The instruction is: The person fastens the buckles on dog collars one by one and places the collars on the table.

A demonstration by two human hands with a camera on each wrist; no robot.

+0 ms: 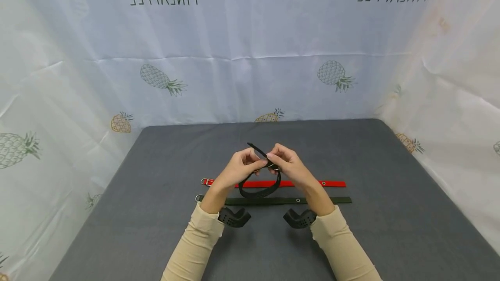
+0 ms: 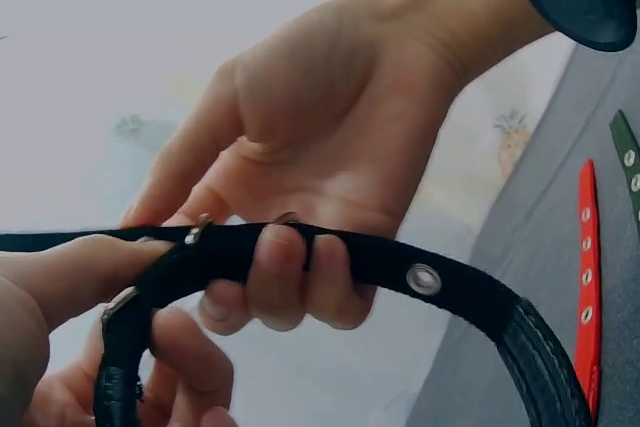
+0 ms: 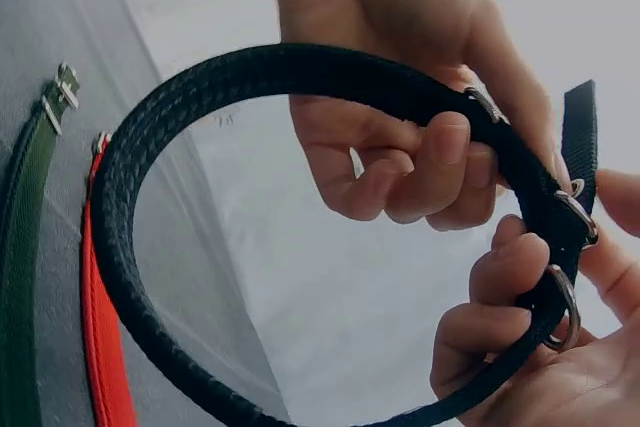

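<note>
While both of my hands hover above the grey table (image 1: 156, 211), they share one black collar (image 1: 259, 192) bent round into a loop. My left hand (image 1: 239, 167) has its fingers (image 2: 283, 277) curled over the strap, with the thumb on the other side, so the webbing runs through a pinch just beside a silver eyelet (image 2: 423, 278). My right hand (image 1: 289, 165) is likewise closed on the collar, its fingertips (image 3: 505, 277) bent round the strap at the metal buckle (image 3: 578, 215) and the D-ring (image 3: 563, 307) below it. The loose tail of the strap (image 1: 255, 149) sticks up and away between my two hands, while the loop hangs down beneath them, toward me. Neither hand is open; each grips the same strap, and the two sit close together, fingertips almost meeting at the buckle.

Under the hanging loop, flat on the table, lies a red collar (image 1: 328, 183), and just nearer to me a dark green collar (image 1: 324, 200), parallel and slightly apart.
</note>
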